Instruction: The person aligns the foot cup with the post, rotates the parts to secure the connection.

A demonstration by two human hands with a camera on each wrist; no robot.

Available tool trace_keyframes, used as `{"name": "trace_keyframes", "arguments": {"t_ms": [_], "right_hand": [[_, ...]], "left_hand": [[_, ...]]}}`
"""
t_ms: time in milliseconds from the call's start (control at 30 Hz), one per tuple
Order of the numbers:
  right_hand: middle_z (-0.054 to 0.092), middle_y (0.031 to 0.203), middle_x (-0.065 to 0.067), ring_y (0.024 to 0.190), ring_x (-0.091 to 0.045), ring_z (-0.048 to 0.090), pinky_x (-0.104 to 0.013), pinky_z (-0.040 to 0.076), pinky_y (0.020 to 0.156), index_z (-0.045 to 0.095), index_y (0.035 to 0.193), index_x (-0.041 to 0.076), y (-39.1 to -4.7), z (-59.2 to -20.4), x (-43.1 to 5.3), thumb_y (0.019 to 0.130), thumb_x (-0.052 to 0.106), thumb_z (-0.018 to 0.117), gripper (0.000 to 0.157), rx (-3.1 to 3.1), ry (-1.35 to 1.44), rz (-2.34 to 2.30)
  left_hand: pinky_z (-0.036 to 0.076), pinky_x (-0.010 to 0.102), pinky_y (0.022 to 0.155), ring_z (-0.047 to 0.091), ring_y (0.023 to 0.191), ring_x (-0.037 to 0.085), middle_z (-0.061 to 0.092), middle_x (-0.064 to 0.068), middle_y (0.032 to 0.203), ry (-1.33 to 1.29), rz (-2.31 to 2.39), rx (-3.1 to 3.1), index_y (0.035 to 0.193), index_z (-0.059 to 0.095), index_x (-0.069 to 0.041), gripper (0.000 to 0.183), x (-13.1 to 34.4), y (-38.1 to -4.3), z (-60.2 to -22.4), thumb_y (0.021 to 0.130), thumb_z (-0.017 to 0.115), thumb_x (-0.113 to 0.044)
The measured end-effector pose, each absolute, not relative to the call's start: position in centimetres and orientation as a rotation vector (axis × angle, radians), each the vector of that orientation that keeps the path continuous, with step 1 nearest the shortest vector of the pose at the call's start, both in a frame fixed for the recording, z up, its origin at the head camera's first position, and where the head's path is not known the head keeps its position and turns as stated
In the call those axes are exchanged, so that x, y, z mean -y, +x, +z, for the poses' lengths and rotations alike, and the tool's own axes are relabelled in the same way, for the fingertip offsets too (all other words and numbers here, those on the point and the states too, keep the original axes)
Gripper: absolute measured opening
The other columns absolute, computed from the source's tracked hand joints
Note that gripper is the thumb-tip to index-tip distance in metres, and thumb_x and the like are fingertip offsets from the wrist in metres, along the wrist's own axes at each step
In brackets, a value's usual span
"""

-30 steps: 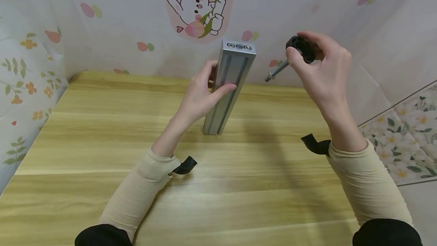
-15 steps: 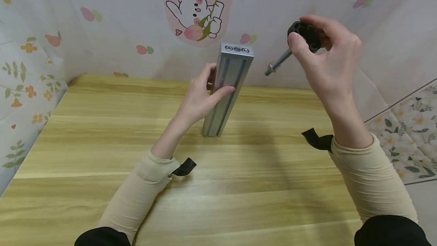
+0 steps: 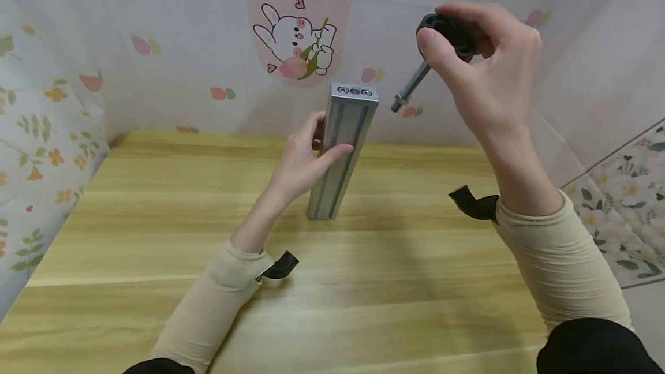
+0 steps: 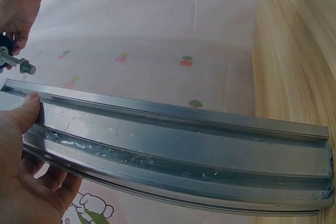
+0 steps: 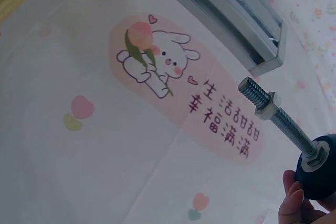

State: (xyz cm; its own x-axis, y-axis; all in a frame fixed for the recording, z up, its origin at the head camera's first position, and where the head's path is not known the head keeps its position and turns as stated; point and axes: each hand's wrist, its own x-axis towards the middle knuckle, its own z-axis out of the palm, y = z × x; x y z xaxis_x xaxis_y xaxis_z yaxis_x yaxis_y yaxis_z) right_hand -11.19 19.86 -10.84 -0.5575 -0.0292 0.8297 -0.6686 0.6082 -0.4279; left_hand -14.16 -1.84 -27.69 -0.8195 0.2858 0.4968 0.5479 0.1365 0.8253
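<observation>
An aluminium extrusion profile [image 3: 345, 123] stands on its end on the table, its top plate [image 3: 355, 92] showing two screws and a hole between them. My left hand [image 3: 300, 160] grips it partway up, thumb across the near face and fingers behind; in the left wrist view the grooves of the profile [image 4: 157, 135] are dusty with small chips. To the right and higher, my right hand [image 3: 490, 68] holds a levelling foot [image 3: 448, 34] by its round black base. Its threaded rod [image 5: 295, 130] slants down towards the profile's top, apart from it, with a nut [image 5: 268, 106] near the tip.
Beneath is a wood-grain table [image 3: 218, 229]. A white printed cloth [image 3: 182, 62] hangs behind the table's back edge, with a floral cloth [image 3: 52, 149] at the left. Black straps [image 3: 474, 204] stick out from both sleeves.
My right hand has risen with the levelling foot, then shifted left, so the rod's tip is nearer the height of the profile's top. The left hand keeps its grip; the head view has tilted up.
</observation>
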Motion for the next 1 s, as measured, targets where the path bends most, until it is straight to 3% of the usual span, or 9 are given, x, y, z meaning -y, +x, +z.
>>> {"name": "trace_keyframes", "arguments": {"t_ms": [333,1000], "right_hand": [[0.07,0.089,0.014,0.078,-0.008,0.059,-0.018,0.042,0.071,0.082,0.103,0.007,-9.9,-8.3,-16.8,0.08,0.023,0.077,0.029,2.01,0.434,1.103],[0.075,0.095,0.008,0.084,-0.012,0.064,-0.02,0.048,0.075,0.081,0.109,0.01,-11.7,-7.5,-15.6,0.084,0.028,0.079,0.031,2.064,0.561,1.07]], "left_hand": [[0.056,0.038,0.086,0.062,0.096,0.021,0.066,0.01,0.106,-0.838,-1.736,2.181,0.132,0.051,-0.009,0.05,2.0,-14.0,-27.7,0.093,0.077,-0.024],[0.055,0.039,0.089,0.063,0.097,0.02,0.067,0.008,0.107,-0.822,-1.749,2.208,0.132,0.052,-0.011,0.048,2.1,-13.5,-27.4,0.093,0.076,-0.025]]}}
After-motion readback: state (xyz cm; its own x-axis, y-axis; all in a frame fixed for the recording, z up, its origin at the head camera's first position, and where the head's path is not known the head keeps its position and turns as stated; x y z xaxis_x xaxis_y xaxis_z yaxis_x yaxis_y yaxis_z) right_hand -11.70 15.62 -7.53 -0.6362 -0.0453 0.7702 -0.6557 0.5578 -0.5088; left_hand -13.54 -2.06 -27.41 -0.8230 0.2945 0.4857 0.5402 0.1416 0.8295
